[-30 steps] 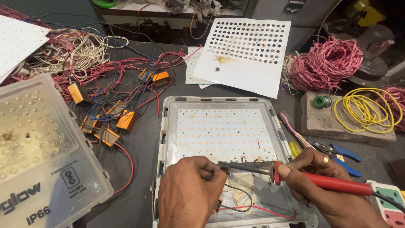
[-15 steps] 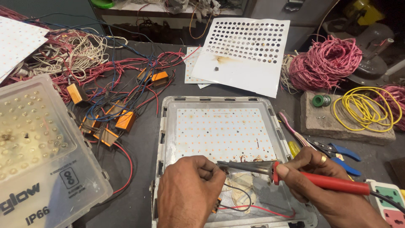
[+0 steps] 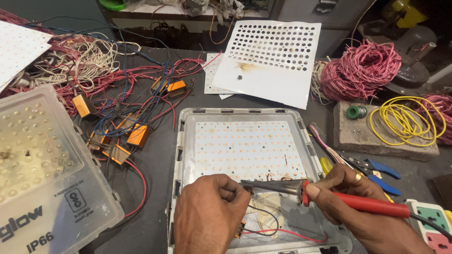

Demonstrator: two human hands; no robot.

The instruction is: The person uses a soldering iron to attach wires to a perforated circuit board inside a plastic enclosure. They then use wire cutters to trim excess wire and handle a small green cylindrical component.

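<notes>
An open grey flood-light housing (image 3: 188, 115) lies in front of me with a white LED board (image 3: 247, 148) inside it. My right hand (image 3: 362, 221) grips a red-handled soldering iron (image 3: 358, 202), its metal tip pointing left over the board's near edge. My left hand (image 3: 207, 216) is closed just left of the tip, pinching something small that I cannot make out. Thin red and black wires (image 3: 273, 230) loop inside the housing below the tip.
A frosted lens cover (image 3: 42, 174) lies at left. Tangled wires with orange driver blocks (image 3: 136, 134) spread at back left. A perforated white sheet (image 3: 268, 61), a pink wire coil (image 3: 360, 70), a yellow wire coil (image 3: 405, 120), blue-handled pliers (image 3: 381, 171) and a power strip (image 3: 431, 223) lie at right.
</notes>
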